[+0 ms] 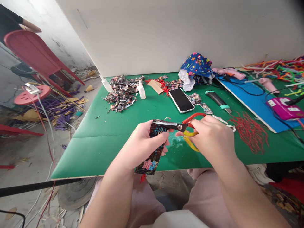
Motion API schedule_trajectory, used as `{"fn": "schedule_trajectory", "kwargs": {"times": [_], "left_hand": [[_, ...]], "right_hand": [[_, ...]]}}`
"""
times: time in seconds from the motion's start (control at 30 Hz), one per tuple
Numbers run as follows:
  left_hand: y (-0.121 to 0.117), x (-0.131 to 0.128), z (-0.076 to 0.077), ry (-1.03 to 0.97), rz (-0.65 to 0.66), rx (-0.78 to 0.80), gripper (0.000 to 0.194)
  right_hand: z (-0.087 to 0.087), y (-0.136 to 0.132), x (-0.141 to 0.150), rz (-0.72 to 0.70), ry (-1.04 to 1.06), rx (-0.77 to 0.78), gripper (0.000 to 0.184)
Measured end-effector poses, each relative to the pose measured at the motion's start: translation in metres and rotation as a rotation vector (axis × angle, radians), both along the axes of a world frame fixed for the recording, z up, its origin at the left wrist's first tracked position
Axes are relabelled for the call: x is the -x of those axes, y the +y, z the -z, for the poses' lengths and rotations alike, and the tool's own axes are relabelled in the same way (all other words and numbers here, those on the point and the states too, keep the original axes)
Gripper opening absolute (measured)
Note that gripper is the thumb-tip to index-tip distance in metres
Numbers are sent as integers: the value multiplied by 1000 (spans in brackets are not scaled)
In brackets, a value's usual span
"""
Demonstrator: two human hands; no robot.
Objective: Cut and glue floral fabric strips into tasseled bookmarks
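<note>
My left hand (147,139) is closed around a dark floral fabric piece (150,165), with pink and blue flowers at its lower end and a bit of red below. My right hand (213,134) grips scissors (181,127) with red and yellow handles. Their blades lie across the top edge of the fabric, by my left fingers; whether the blades are fully closed is hard to make out. Just beyond my hands a white-edged phone (181,100) rests on the green tabletop (114,148). A bundle of red cords (249,131) lies right of my right hand.
Fabric scraps (123,91) and two white squeeze bottles (142,90) (106,85) sit at the back left. A utility knife (218,100), blue patterned cloth (197,66), blue board (247,101) and pink glue gun (229,73) are rightward. A person stands behind a red chair (35,50).
</note>
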State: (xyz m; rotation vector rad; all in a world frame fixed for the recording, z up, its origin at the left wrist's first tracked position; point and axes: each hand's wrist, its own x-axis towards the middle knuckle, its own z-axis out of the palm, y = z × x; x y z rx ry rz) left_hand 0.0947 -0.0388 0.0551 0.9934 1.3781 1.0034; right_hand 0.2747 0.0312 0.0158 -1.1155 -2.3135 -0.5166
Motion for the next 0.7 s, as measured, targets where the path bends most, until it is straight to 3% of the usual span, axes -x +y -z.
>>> {"fn": "schedule_trajectory", "kwargs": {"times": [0.1,0.3,0.47,0.57,0.7], "left_hand": [[1,1,2,28,21,-1,10],[2,6,9,51,68,-140,17],[1,8,7,-41,38,-105,27],[0,9,3,-18,46,-101,25],[-2,10,7,34,105,-192,23]], "right_hand": [[3,1,0,30,19,85,40],[1,13,-2,117,242,474,49],[1,22,-3,185,82,727,55],[5,23,0,123,121,823,54],[4,17,6,-123,541,1005,52]]}}
